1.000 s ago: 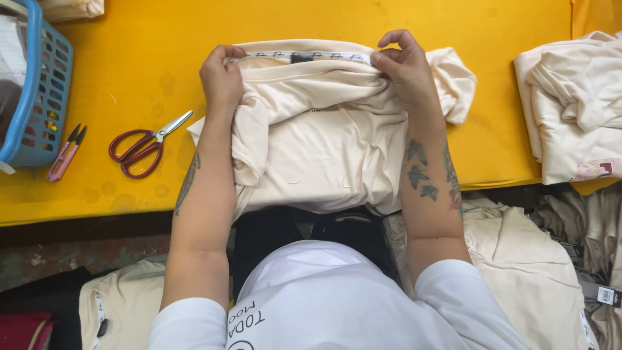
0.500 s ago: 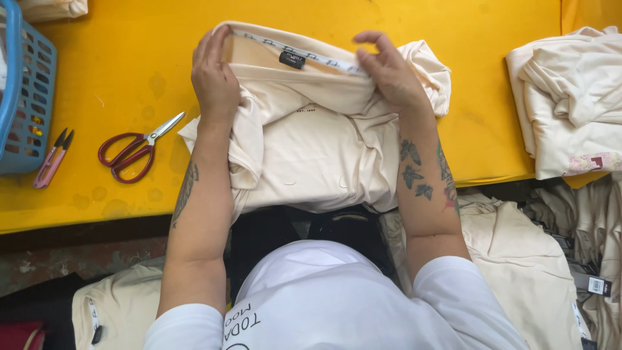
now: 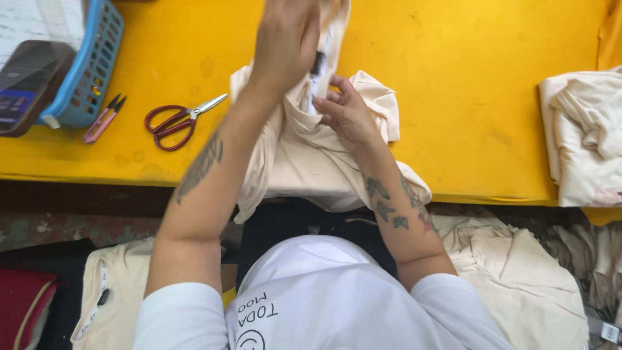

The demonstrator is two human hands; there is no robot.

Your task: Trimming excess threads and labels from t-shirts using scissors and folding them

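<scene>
Both hands on garment [image 3: 311,162] | our left hand [image 3: 285,42] lifts its top, clenched | right hand [image 3: 346,113] pinches fabric | scissors [image 3: 181,120] nearby on table [image 3: 466,97]

A second ago both hands pressed the collar edge of the cream garment [image 3: 311,162] flat on the counter [image 3: 466,97], well apart from each other. Now the left hand [image 3: 285,42] has lifted the garment's top end up off the counter, blurred with motion, and the right hand [image 3: 346,113] has moved in beneath it, its fingers [image 3: 327,97] at the small dark tag. The garment is bunched rather than spread, narrower beside the scissors [image 3: 178,120].
</scene>
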